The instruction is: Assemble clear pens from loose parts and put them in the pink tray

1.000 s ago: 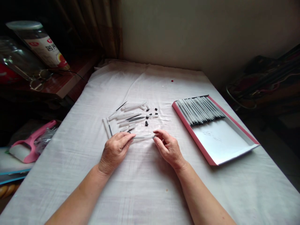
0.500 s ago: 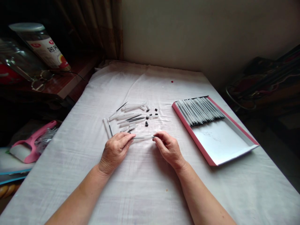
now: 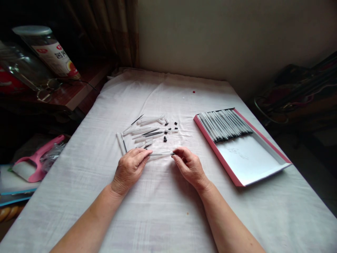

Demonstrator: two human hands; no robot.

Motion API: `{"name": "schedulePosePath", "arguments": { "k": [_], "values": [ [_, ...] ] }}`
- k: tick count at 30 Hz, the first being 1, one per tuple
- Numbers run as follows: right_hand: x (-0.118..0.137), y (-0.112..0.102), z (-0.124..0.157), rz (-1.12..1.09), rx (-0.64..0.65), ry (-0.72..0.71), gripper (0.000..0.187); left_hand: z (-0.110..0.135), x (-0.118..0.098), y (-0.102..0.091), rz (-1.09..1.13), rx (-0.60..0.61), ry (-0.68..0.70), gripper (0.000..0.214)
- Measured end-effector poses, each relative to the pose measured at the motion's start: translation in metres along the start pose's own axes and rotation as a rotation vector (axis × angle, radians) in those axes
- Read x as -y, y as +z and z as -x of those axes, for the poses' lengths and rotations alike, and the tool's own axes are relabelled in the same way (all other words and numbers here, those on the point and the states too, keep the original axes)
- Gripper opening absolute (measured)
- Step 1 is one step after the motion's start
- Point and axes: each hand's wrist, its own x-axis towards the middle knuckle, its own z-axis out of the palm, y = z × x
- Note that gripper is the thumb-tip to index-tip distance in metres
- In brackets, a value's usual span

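Between my two hands a slim, clear pen barrel (image 3: 161, 153) lies level, just above the cloth. My left hand (image 3: 131, 167) is closed, pinching its left end between thumb and fingers. At the other end, my right hand (image 3: 188, 165) is closed too, its fingertips on a small dark piece at the barrel's tip; most of that piece is hidden. Beyond my hands lie loose clear pen parts (image 3: 143, 130), several dark ink refills (image 3: 151, 133) and small black plugs (image 3: 165, 139). On the right, a shallow pink-edged box (image 3: 244, 168) holds a row of pens (image 3: 223, 124) with black ends.
A pale cloth (image 3: 147, 218) covers the table. To the left stand a lidded jar (image 3: 50, 52) and eyeglasses (image 3: 48, 89) on a dark wooden surface (image 3: 76, 100), with a pink-handled item (image 3: 39, 158) lower down. A red bit (image 3: 194, 92) lies far back.
Almost nothing differs. Both hands keep their grip on the pen barrel in the same place; the whole view has shifted very slightly.
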Motion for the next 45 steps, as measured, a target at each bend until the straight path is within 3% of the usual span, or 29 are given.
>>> {"name": "schedulePosePath", "arguments": {
  "k": [8, 13, 19, 30, 39, 45],
  "values": [
    [-0.001, 0.000, 0.000, -0.012, 0.008, -0.022, 0.011, 0.000, -0.001, 0.001, 0.008, 0.015, -0.016, 0.022],
    [-0.003, 0.000, 0.001, -0.148, -0.038, 0.038, 0.012, -0.002, -0.004, -0.004, -0.047, 0.061, -0.045, 0.027],
    [-0.001, 0.000, 0.000, -0.253, -0.081, 0.095, 0.014, -0.006, -0.002, -0.013, -0.133, 0.033, -0.044, 0.031],
    [0.003, -0.002, -0.004, -0.432, -0.052, 0.213, 0.016, -0.006, -0.003, -0.009, 0.133, -0.011, -0.164, 0.014],
    [0.006, -0.004, -0.006, -0.503, -0.090, 0.241, 0.016, -0.004, 0.002, -0.012, 0.012, 0.041, -0.133, 0.034],
    [0.006, -0.004, -0.006, -0.511, -0.086, 0.264, 0.018, -0.006, -0.002, -0.012, 0.092, 0.021, -0.181, 0.024]
  ]
}}
